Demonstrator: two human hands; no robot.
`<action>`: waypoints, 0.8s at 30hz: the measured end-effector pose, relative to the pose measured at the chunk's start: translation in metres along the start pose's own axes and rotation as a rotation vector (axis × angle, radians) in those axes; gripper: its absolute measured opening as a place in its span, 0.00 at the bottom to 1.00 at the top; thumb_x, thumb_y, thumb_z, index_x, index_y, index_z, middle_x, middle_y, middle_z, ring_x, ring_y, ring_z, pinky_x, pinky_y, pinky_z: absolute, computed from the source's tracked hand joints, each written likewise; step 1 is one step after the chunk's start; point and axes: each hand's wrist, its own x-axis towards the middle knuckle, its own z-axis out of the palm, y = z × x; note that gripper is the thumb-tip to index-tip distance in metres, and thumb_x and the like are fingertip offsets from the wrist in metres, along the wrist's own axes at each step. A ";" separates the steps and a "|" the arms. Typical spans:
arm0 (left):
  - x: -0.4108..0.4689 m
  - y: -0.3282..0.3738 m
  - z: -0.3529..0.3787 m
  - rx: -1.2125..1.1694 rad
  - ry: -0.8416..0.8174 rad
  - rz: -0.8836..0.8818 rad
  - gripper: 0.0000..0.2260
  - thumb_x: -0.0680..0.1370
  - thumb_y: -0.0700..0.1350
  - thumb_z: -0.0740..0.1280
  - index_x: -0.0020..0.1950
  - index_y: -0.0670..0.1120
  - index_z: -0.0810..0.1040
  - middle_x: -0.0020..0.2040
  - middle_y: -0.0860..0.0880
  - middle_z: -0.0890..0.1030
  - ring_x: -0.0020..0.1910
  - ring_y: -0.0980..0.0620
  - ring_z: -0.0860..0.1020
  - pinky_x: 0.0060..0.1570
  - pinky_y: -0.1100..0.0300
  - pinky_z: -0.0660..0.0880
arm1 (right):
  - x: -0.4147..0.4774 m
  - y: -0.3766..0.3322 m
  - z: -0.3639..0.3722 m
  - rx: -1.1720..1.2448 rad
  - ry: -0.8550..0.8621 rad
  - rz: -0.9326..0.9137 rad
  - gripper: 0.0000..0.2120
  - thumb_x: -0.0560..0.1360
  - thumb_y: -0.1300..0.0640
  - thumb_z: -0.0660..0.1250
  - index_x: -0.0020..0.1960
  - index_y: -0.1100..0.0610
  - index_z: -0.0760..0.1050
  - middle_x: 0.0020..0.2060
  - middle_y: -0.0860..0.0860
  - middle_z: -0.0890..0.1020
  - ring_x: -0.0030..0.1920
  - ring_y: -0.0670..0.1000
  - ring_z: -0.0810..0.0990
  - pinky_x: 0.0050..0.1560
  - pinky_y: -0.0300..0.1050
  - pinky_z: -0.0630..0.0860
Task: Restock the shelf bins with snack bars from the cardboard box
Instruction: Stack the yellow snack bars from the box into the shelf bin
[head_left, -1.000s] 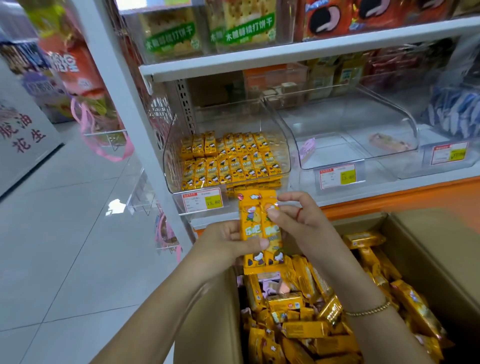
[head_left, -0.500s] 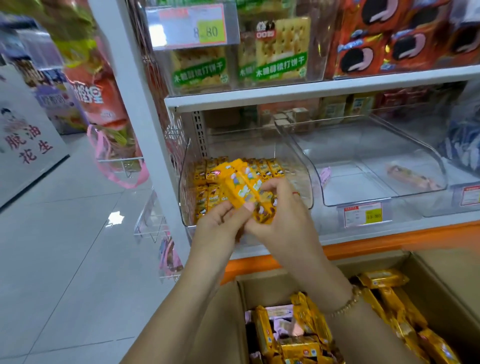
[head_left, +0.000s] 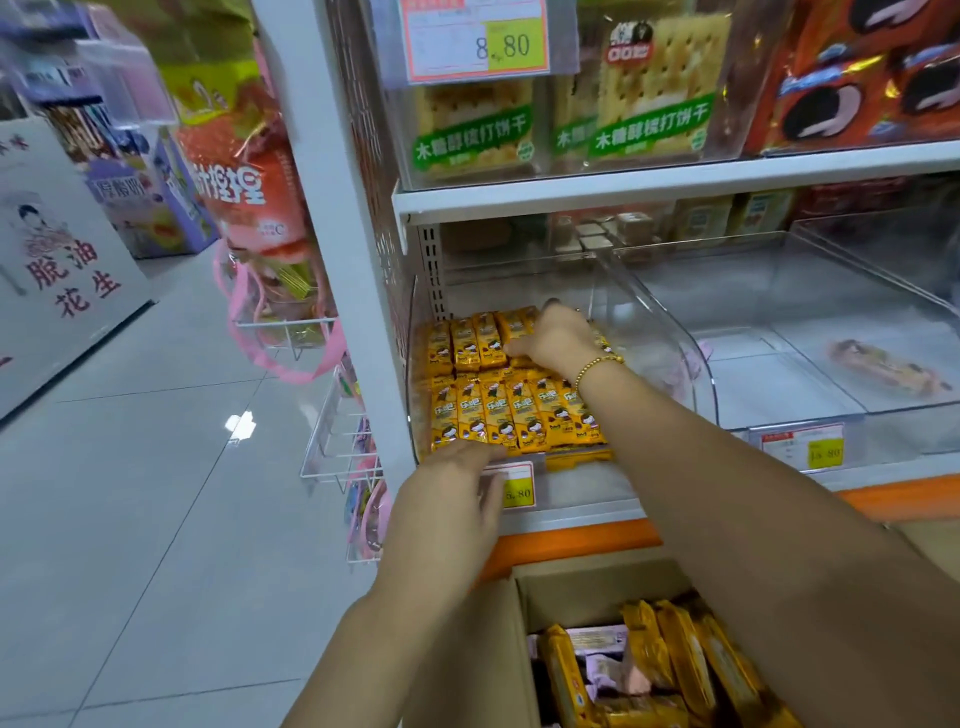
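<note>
The yellow snack bars (head_left: 498, 410) were stacked in two neat rows, front & back, inside the clear bin (head_left: 649, 312) at the left end of the lower shelf (head_left: 571, 540). The right hand (head_left: 558, 340) was reached into that bin and laid over the back row, knuckles up, fingers bent down onto the bars; whether a bar was actually pinched or just pressed couldn't be told, since the fingertips were hidden. A beaded bracelet (head_left: 597, 364) was worn at that wrist. The left hand (head_left: 447, 499) was set against the bin's front lip, fingers straight & relaxed w/ nothing held, partly covering the price tag (head_left: 519, 491). More yellow bars (head_left: 680, 654) were left loose in the open cardboard box (head_left: 587, 582) just below the shelf, mixed w/ a few pale wrappers. To the right, a second clear bin (head_left: 831, 270) was seen w/ a single wrapped bar (head_left: 888, 366) on its bottom and its own tag (head_left: 810, 449) at the front. On the upper shelf (head_left: 675, 182), cracker packs (head_left: 649, 104) w/ green labels were displayed. A grey tiled floor (head_left: 130, 493) was seen at left.
</note>
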 end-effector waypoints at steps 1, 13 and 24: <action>0.000 -0.001 0.001 -0.005 0.006 0.009 0.12 0.77 0.42 0.65 0.59 0.49 0.80 0.57 0.53 0.80 0.55 0.53 0.78 0.53 0.64 0.70 | 0.002 -0.002 0.002 0.005 -0.007 -0.012 0.28 0.72 0.44 0.72 0.63 0.61 0.71 0.59 0.58 0.78 0.59 0.58 0.78 0.51 0.49 0.76; -0.019 0.013 0.002 -0.227 0.128 0.091 0.15 0.76 0.54 0.62 0.33 0.47 0.72 0.31 0.53 0.74 0.33 0.54 0.75 0.35 0.55 0.73 | -0.097 0.034 -0.039 0.323 0.098 -0.402 0.10 0.75 0.54 0.69 0.37 0.53 0.73 0.28 0.45 0.73 0.29 0.41 0.70 0.31 0.35 0.66; -0.077 0.015 0.050 -0.075 -0.313 0.015 0.12 0.75 0.59 0.58 0.41 0.54 0.74 0.38 0.55 0.80 0.40 0.55 0.78 0.41 0.53 0.76 | -0.170 0.198 0.031 0.058 -0.309 -0.162 0.08 0.73 0.53 0.72 0.43 0.58 0.78 0.39 0.51 0.81 0.44 0.50 0.79 0.43 0.44 0.73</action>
